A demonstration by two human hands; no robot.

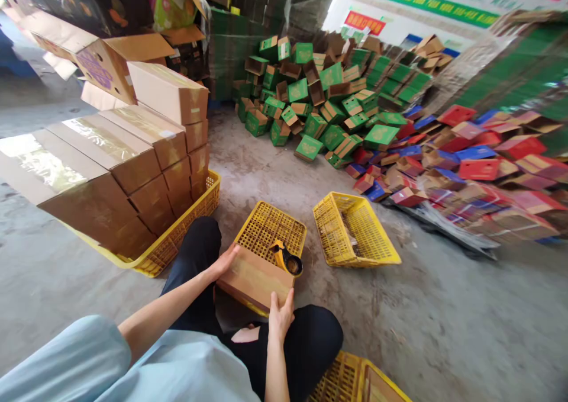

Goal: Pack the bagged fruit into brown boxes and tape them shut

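Note:
A brown cardboard box (255, 277) rests on an upturned yellow crate (266, 224) in front of my knees. My left hand (224, 261) grips the box's left end, fingers curled over its edge. My right hand (280, 314) clasps the near right corner, thumb on top. A tape dispenser (286, 259) with a yellow handle lies on the crate just beyond the box, touching neither hand.
Stacked sealed brown boxes (110, 153) fill a yellow basket (177, 236) at my left. An open yellow basket (355, 230) lies tilted at right. Heaps of green cartons (319, 100) and red and blue cartons (470, 165) cover the floor beyond. Another yellow crate (355, 381) is under my right leg.

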